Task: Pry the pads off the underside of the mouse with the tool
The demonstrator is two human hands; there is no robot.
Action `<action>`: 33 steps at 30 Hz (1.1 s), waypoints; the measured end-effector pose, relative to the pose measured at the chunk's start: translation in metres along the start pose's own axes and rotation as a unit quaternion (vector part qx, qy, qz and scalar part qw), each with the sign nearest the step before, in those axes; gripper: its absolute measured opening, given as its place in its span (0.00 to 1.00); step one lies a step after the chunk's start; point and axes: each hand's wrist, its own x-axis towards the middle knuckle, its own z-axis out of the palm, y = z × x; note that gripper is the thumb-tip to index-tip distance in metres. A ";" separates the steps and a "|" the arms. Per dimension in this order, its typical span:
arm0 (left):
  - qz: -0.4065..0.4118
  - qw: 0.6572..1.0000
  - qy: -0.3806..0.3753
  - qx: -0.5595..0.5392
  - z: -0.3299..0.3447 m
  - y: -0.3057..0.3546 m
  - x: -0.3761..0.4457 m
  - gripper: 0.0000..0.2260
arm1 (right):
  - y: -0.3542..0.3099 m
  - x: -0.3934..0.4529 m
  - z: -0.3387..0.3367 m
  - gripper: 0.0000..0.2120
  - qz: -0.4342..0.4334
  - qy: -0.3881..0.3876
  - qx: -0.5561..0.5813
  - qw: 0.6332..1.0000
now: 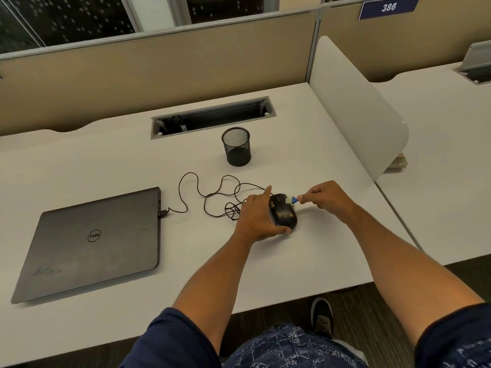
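A black wired mouse (283, 211) lies underside up on the white desk (305, 251), with small yellowish patches showing on its base. My left hand (256, 216) grips it from the left side, index finger stretched along its far edge. My right hand (328, 195) pinches a small blue pry tool (294, 200), whose tip touches a whitish pad (288, 200) at the mouse's far right edge. The mouse cable (212, 197) loops across the desk to the left.
A closed grey laptop (95, 243) lies at the left, with the cable plugged into its side. A black mesh pen cup (236, 146) stands behind the mouse. A cable tray slot (212, 116) is at the back. A white divider panel (356, 107) bounds the right.
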 end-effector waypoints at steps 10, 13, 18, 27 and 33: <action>0.009 1.000 0.007 0.009 0.000 0.000 0.000 0.56 | 0.008 -0.008 -0.011 0.06 0.000 -0.028 0.027 0.999; 0.009 1.000 0.008 0.011 0.000 0.000 0.000 0.56 | 0.010 -0.011 -0.005 0.07 0.007 -0.045 0.010 0.999; 0.013 1.000 0.006 0.015 0.001 -0.002 -0.001 0.56 | 0.008 -0.015 -0.015 0.07 0.022 -0.095 -0.051 0.994; 0.015 1.000 0.009 0.024 0.000 -0.001 -0.001 0.55 | 0.003 -0.019 -0.010 0.09 -0.022 -0.076 -0.022 0.997; 0.015 1.000 0.004 0.027 0.000 0.000 -0.001 0.56 | 0.001 -0.023 -0.016 0.06 -0.002 -0.098 -0.057 0.994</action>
